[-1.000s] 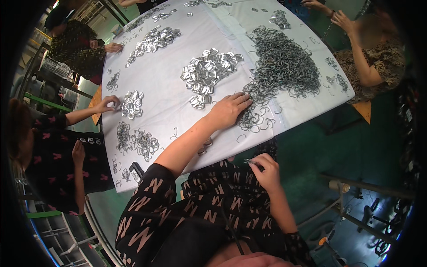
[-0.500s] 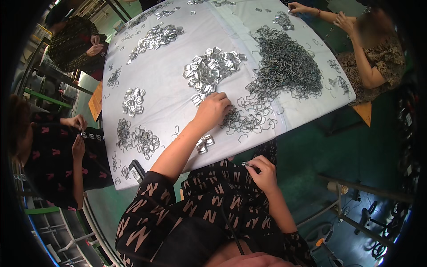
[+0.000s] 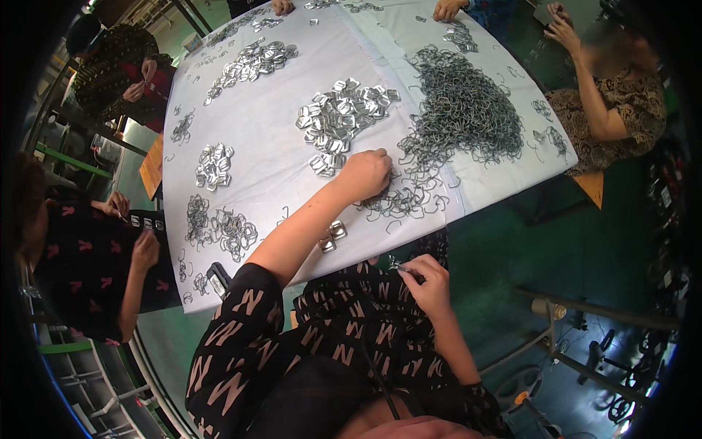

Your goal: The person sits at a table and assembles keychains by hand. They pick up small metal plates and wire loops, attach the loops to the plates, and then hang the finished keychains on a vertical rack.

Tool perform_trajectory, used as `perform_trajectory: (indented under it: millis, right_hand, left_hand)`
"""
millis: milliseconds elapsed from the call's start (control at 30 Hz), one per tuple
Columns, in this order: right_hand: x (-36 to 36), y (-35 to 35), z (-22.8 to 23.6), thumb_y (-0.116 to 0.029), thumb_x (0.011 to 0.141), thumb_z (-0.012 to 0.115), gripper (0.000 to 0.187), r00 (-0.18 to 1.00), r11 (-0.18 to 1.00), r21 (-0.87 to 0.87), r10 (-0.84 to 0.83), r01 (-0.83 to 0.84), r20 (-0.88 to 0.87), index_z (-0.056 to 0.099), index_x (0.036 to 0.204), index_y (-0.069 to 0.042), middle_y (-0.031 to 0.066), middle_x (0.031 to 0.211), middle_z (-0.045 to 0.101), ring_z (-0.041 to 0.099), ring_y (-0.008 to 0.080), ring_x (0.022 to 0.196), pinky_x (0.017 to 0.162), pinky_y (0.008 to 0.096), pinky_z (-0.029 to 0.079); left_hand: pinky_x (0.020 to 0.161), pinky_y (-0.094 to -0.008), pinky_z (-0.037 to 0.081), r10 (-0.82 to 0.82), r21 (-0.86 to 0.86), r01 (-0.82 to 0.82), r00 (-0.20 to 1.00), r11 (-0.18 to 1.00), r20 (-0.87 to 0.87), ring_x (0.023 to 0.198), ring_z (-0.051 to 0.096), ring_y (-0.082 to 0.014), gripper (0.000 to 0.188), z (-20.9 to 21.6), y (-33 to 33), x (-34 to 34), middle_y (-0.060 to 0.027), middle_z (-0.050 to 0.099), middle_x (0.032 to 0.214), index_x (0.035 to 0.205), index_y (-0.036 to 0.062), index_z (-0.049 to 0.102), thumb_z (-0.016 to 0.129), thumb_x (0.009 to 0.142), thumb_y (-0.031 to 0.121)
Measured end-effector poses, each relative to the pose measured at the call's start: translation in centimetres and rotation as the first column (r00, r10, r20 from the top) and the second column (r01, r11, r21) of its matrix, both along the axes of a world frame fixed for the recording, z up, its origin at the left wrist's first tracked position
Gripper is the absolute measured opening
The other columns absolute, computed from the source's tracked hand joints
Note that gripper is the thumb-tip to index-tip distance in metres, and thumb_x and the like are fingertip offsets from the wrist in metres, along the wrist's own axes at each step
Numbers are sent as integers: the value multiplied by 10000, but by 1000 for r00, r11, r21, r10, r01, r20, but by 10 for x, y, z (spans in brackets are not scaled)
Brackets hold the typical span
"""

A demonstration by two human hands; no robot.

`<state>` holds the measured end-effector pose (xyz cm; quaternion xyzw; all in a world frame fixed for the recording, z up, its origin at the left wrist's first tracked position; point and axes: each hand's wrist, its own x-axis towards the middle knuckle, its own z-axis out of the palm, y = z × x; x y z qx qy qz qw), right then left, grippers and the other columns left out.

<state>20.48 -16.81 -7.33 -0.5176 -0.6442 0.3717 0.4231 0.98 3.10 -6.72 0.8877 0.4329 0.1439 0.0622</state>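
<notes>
Loose wire clips, thin bent grey pieces, lie scattered near the table's near edge, just below the big heap of wire clips that fills the right part of the white table. The left hand reaches across from the lower left, palm down, fingers curled onto the edge of the scattered clips; whether it has any pinched cannot be told, as the fingertips are hidden under the hand. The right hand sits off the table, low over the person's patterned lap, fingers closed in a pinch on a small metal piece that pokes out to the left of the thumb. Just left of the left hand lies a pile of flat shiny metal plates, spreading up toward the table's centre; 2 or so stray plates rest under the forearm near the table's edge. Further left sit a smaller plate cluster and a tangle of wire pieces; another long plate pile runs along the far left. Other people sit around the table: a person in a dark patterned top at the left holding small parts, another at the upper left, a seated person at the right with hands raised, and 2 hands at the far edge.
</notes>
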Motion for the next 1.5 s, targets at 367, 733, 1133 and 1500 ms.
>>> perform_trajectory:
  millis: [367, 733, 1133, 1500]
  right_hand:
    - [0, 4, 12, 23, 728, 741, 134, 991, 991, -36, -131, 130, -26, 656, 832, 25, 61, 754, 615, 587, 118, 599, 554, 243, 458]
    - [1, 4, 31, 45, 695, 735, 189, 994, 993, -34, -111, 111, 2, 590, 807, -4, 66, 729, 620, 607, 158, 619, 583, 279, 469]
    - [-1, 7, 32, 23, 687, 759, 191, 999, 996, -80, -37, 38, 15, 621, 816, -2, 72, 741, 619, 610, 171, 655, 618, 278, 474]
    - [-17, 131, 33, -90, 760, 724, 120, 964, 968, 147, 170, -202, 205, 716, 868, -37, 66, 809, 619, 558, 215, 773, 726, 325, 436]
  left_hand:
    - [556, -236, 485, 511, -716, 412, 507, 563, 694, 645, 579, -96, 109, 31, -94, -30, -44, 600, 780, 864, -11, 547, 634, 809, -46]
    - [772, -327, 470, 2, -340, 346, 699, 874, 715, 920, 556, -251, 140, 40, -143, 7, -67, 584, 912, 784, 49, 651, 733, 675, 15]
    - [704, -347, 506, -45, -288, 386, 661, 876, 749, 879, 600, -255, 152, 25, -142, 8, -92, 641, 933, 795, 39, 609, 710, 694, -11]
    - [751, -364, 490, -84, -250, 375, 683, 892, 725, 844, 624, -265, 199, 22, -153, -1, -54, 673, 892, 788, 68, 545, 696, 686, -13]
